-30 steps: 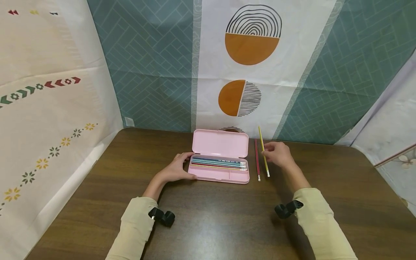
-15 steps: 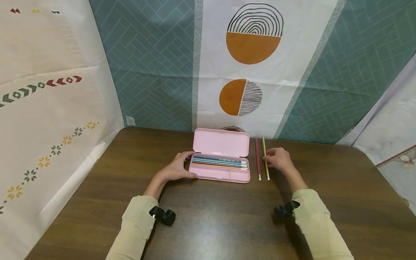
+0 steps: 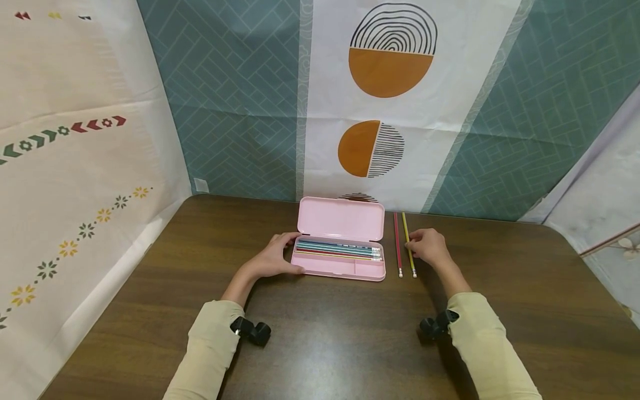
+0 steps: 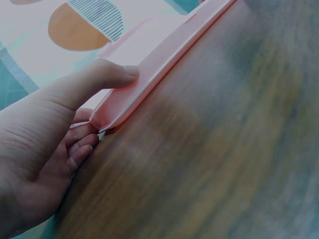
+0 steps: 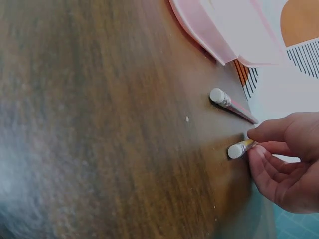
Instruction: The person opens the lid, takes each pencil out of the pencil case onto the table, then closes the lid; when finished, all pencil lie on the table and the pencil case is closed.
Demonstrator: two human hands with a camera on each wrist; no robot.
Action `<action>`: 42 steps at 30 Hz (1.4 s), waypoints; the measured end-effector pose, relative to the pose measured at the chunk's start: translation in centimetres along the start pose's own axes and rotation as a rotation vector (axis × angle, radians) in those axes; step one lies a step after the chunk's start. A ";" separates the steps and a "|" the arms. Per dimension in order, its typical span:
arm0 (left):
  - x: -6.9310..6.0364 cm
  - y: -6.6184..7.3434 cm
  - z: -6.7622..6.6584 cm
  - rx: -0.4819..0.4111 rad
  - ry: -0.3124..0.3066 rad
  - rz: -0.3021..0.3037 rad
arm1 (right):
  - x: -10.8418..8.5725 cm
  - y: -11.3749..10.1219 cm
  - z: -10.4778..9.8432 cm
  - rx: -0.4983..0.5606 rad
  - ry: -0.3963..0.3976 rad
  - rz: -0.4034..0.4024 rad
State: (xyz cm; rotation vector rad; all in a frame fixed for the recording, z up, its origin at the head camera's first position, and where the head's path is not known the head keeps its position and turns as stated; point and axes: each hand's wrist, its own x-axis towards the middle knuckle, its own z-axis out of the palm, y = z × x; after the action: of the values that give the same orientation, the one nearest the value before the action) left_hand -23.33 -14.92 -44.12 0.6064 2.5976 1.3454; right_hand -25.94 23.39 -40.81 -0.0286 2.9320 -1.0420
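Observation:
A pink pencil case (image 3: 322,266) lies with its lid (image 3: 341,218) raised at the back of the table. Several pencils (image 3: 337,249), mostly teal with a red and a yellow one, fill its rear compartment, erasers to the right. My left hand (image 3: 272,258) grips the case's left end; in the left wrist view the thumb presses its front wall (image 4: 159,62). To the right of the case, my right hand (image 3: 430,246) pinches a yellow pencil (image 3: 412,264), its white eraser (image 5: 235,151) towards me. A red pencil (image 3: 398,244) lies between that one and the case, roughly parallel.
The brown wooden table (image 3: 320,339) stretches towards me in front of the case. A patterned cloth backdrop (image 3: 235,111) rises right behind the table's far edge, and a cream cloth (image 3: 75,194) hangs at the left.
My right hand has brought the yellow pencil down and towards me, so that it lies more nearly in line with the red one. The left hand stays on the pencil case.

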 end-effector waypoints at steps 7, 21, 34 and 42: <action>0.0 0.0 0.1 0.001 -0.005 -0.022 | 0.0 -0.2 -0.2 -0.042 0.004 -0.017; -0.2 0.0 0.0 -0.008 -0.002 -0.012 | -0.3 -3.3 0.1 -0.004 0.046 -0.254; 0.1 -0.2 0.0 0.002 -0.006 0.005 | -0.5 -7.5 3.8 0.051 -0.178 -0.329; 0.1 -0.2 0.1 -0.004 0.002 -0.001 | -0.4 -8.5 5.5 0.053 -0.218 -0.427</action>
State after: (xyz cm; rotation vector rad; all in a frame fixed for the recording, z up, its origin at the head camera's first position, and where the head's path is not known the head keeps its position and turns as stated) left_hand -23.44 -14.93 -44.30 0.6035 2.5958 1.3507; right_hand -25.24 13.33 -39.68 -0.7447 2.7560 -1.0746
